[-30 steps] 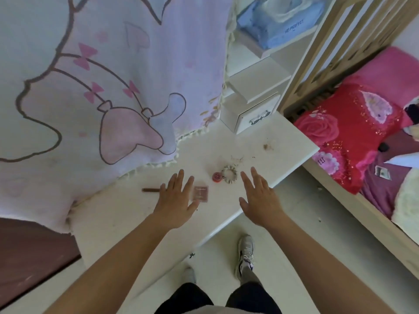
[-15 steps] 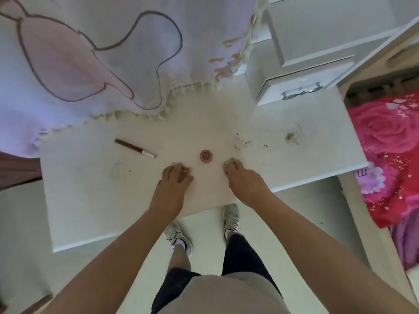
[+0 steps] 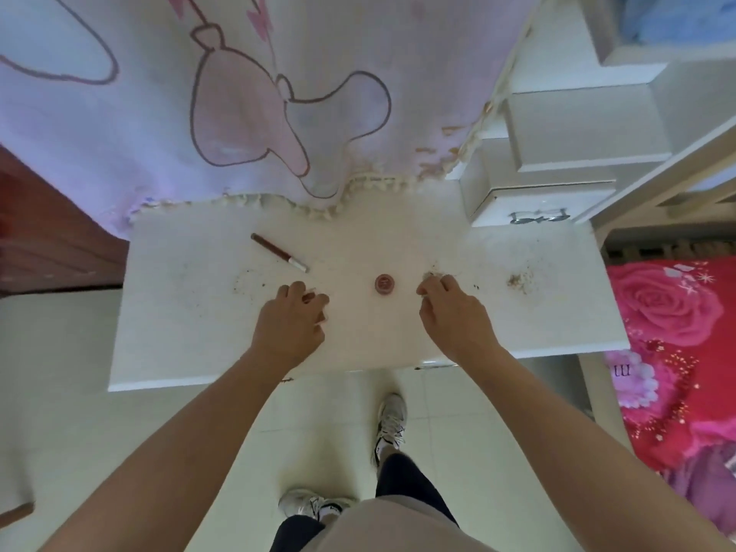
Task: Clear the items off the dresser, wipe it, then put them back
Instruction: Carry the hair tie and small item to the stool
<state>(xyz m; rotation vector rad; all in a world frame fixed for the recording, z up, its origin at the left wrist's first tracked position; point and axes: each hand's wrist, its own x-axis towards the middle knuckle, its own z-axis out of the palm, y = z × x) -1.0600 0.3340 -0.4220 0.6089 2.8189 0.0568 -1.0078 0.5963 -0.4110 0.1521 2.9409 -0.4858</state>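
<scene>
On the white dresser top (image 3: 179,312), my left hand (image 3: 290,324) has its fingers curled round a small pink square case (image 3: 309,298), which is mostly hidden. My right hand (image 3: 454,316) pinches a pale beaded hair ring (image 3: 432,276) at its fingertips; only a bit of the ring shows. Between the hands stands a small round red jar (image 3: 384,283), untouched. Left of it, further back, lies a brown pencil with a white tip (image 3: 278,253).
Crumbs and dust (image 3: 519,280) lie on the right part of the top. A white drawer unit (image 3: 533,209) stands at the back right. A pink cartoon cloth (image 3: 239,113) hangs over the back edge. A red floral bed (image 3: 677,332) is to the right.
My head has come over the dresser. Both hands went from flat and open to curled, the left over the pink case and the right over the hair ring.
</scene>
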